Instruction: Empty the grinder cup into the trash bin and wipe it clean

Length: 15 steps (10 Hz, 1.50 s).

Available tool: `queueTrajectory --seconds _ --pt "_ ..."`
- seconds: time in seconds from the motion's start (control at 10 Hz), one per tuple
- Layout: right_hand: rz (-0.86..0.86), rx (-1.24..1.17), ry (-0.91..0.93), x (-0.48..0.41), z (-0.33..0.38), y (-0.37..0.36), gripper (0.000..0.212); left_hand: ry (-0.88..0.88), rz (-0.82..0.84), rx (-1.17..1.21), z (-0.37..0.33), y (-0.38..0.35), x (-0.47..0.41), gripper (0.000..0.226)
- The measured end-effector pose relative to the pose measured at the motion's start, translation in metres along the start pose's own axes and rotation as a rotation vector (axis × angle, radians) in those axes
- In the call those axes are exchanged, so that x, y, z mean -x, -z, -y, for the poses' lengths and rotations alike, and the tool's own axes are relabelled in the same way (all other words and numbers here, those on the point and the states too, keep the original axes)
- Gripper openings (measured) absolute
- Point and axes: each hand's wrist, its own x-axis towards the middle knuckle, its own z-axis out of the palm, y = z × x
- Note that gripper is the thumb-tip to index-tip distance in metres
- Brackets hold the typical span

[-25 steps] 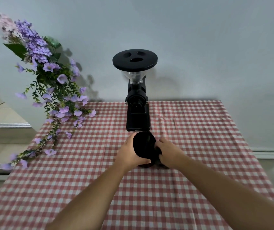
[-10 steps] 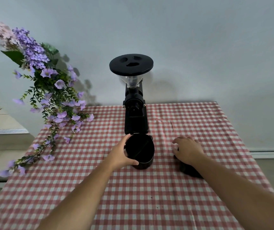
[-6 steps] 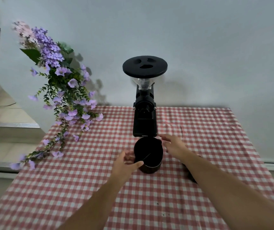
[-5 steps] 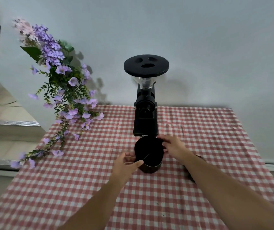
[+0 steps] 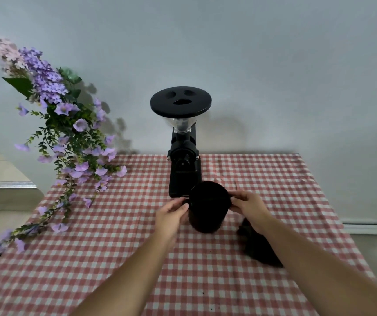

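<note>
The black grinder cup [image 5: 206, 213] stands upright on the checked tablecloth, just in front of the black coffee grinder [image 5: 184, 169]. My left hand [image 5: 171, 213] grips the cup's left side near the rim. My right hand [image 5: 250, 207] pinches the rim on the right side. The cup's inside is too dark to read. A dark object [image 5: 257, 246], a cloth or a lid, lies on the table to the right of the cup, partly hidden under my right forearm. No trash bin is in view.
The red-and-white checked table [image 5: 205, 281] runs up to a grey wall. A spray of purple flowers [image 5: 64, 142] hangs over the table's left side. Floor shows past the table's left and right edges.
My right hand left the dark object on the right and came to the cup's rim. My left hand let go briefly, then took the cup's left side again.
</note>
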Motion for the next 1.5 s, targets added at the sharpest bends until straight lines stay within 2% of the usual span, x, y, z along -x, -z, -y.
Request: queueTrajectory --seconds 0.2,0.5,0.7,1.2,1.3,1.4,1.5 --pt "-0.147 -0.092 0.052 -0.023 0.013 0.050 0.022 -0.040 0.021 -0.016 -0.015 -0.066 -0.029 0.024" --pt "-0.223 -0.011 0.025 -0.071 0.021 0.076 0.026 -0.003 -0.105 -0.068 -0.006 -0.124 -0.089 0.031" --pt "-0.230 0.061 0.018 -0.088 0.019 0.071 0.030 -0.037 -0.131 -0.193 0.001 -0.127 -0.108 0.030" --pt "-0.333 0.259 0.075 -0.094 0.015 0.066 0.031 -0.097 -0.078 -0.344 -0.007 -0.124 -0.118 0.025" --pt "-0.315 0.309 0.048 -0.091 0.023 0.066 0.032 -0.107 -0.040 -0.477 -0.014 -0.121 -0.116 0.027" --pt "-0.308 0.335 0.035 -0.084 0.026 0.065 0.038 -0.113 0.115 -0.549 -0.020 -0.110 -0.112 0.035" --pt "-0.372 0.329 0.049 -0.065 0.023 0.055 0.042 -0.142 0.150 -0.724 -0.025 -0.092 -0.095 0.037"
